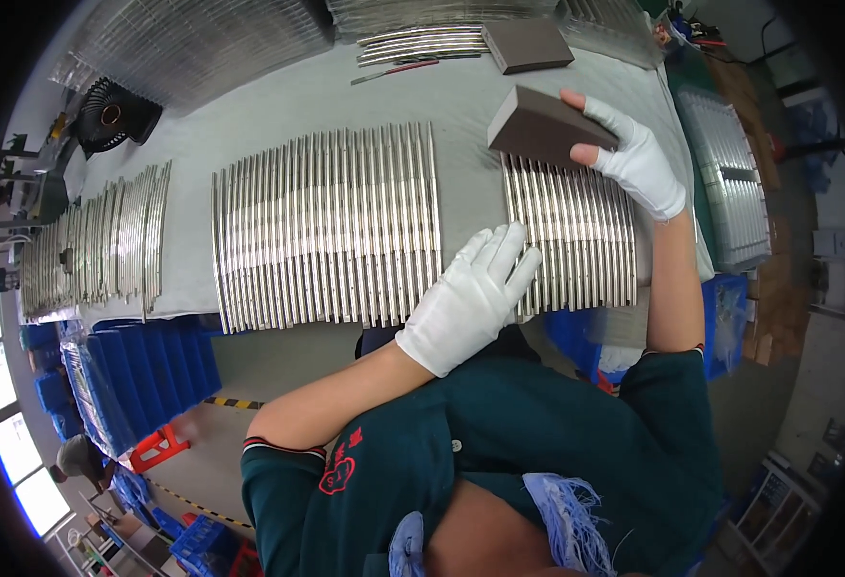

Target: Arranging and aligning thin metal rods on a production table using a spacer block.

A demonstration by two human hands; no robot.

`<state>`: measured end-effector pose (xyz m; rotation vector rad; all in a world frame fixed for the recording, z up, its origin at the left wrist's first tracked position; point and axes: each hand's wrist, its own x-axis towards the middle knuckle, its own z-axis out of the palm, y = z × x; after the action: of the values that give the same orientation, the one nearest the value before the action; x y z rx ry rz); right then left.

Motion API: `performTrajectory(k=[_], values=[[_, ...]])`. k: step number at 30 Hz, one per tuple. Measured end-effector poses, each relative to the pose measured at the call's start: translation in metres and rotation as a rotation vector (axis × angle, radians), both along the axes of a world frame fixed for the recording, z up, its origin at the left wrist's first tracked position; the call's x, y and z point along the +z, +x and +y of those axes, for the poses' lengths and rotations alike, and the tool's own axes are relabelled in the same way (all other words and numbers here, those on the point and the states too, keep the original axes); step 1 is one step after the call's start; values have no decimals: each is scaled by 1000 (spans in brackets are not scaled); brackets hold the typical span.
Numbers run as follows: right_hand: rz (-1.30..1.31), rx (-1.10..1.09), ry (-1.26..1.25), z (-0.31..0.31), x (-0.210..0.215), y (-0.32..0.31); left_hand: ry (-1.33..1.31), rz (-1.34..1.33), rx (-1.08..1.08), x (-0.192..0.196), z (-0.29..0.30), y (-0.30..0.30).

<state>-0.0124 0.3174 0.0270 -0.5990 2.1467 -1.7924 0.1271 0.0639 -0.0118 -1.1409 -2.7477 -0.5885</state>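
In my right hand (pixel 642 168), which wears a white glove with bare thumb and fingertip, is a brown sanding block (pixel 555 127). Its paler end faces left, and it is over the far ends of the right-hand row of slim metal tubes (pixel 581 236). My left hand (pixel 469 300), also in a white glove, lies with fingers stretched out on the left edge of that same row. Just left of it is a wider row of similar metal tubes (pixel 326 231), side by side. The block hides some of the tubes' far ends.
A looser batch of tubes (pixel 105 240) is at the table's left. Farther back are a second block (pixel 528 48), a thin red-handled tool (pixel 408 69), a black fan (pixel 115 113) and clear plastic trays (pixel 211 48). Blue crates (pixel 158 370) stand below; a person (pixel 81 460) is at lower left.
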Motion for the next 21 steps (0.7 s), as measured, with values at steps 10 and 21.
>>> performTrajectory(k=[10, 21], values=[[263, 229, 376, -28, 28, 21, 69, -64, -15, 1, -2, 1], [-88, 69, 325, -24, 30, 21, 43, -25, -3, 1, -1, 2]])
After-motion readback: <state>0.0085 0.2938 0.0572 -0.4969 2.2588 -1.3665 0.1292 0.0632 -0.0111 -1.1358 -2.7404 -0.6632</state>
